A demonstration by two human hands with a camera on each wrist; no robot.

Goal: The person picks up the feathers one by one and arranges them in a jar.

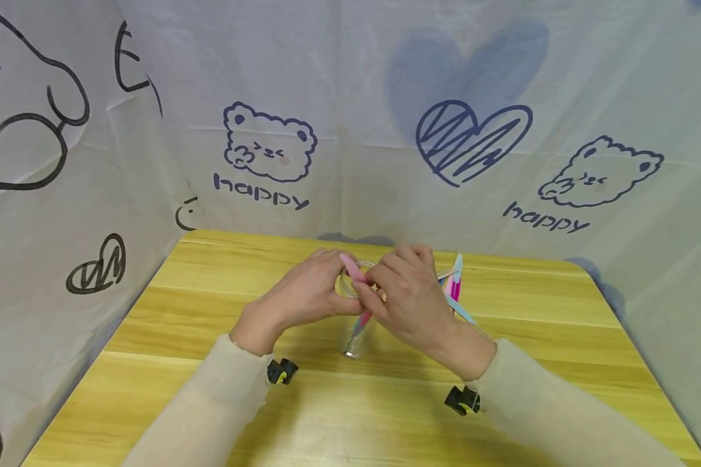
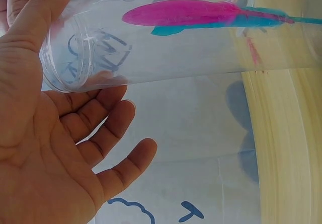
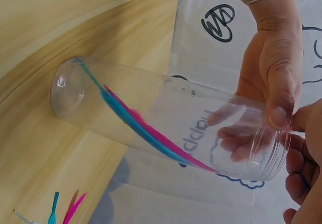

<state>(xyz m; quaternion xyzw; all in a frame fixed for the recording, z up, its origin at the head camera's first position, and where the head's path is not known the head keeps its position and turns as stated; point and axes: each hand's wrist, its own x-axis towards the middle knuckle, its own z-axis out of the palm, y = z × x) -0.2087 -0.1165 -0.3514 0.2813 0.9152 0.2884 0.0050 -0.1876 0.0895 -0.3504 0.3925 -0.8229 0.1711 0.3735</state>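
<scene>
My right hand pinches the pink feather, slanted at the mouth of the upright jar; my left hand grips its rim.

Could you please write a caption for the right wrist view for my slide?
Left hand holding a clear jar, pink and teal feathers slanting inside.

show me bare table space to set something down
The table is bare from the left sleeve to its left edge, right of the feather pile, and between left sleeve and right sleeve, nearer than the jar. It's crowded at the jar's rim, where left hand, right hand and pink feather meet.
</scene>
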